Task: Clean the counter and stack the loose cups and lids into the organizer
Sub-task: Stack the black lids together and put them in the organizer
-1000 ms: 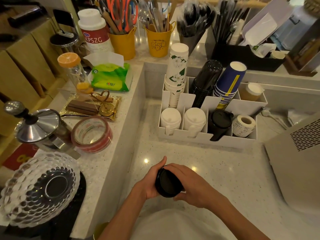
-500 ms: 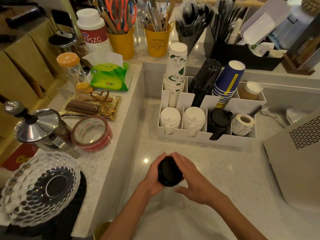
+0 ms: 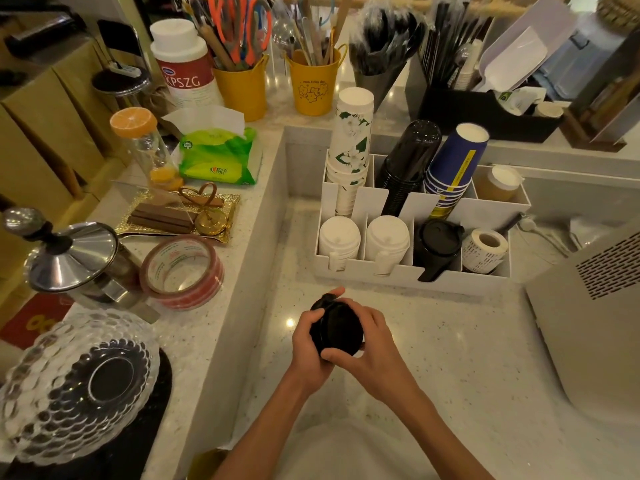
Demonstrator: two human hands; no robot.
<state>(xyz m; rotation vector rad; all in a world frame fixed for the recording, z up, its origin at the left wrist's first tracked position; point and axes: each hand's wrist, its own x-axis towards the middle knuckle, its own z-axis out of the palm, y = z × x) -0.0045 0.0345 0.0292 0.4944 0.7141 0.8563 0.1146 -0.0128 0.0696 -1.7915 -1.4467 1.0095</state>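
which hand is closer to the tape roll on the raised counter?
Left. The left hand is on the side of the black lids facing the tape roll; the right hand grips their far side.

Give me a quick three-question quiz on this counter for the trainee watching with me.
1. True or false: both hands grip the black lids.
2. Which front slot of the organizer already holds black lids? A) far left B) second from left C) third from left
3. Fill in: the label roll sits in the front slot farthest ____.

Key
1. True: left hand and right hand wrap the lids above the counter.
2. C: the slotted black lids are beside two slots of white lids.
3. right
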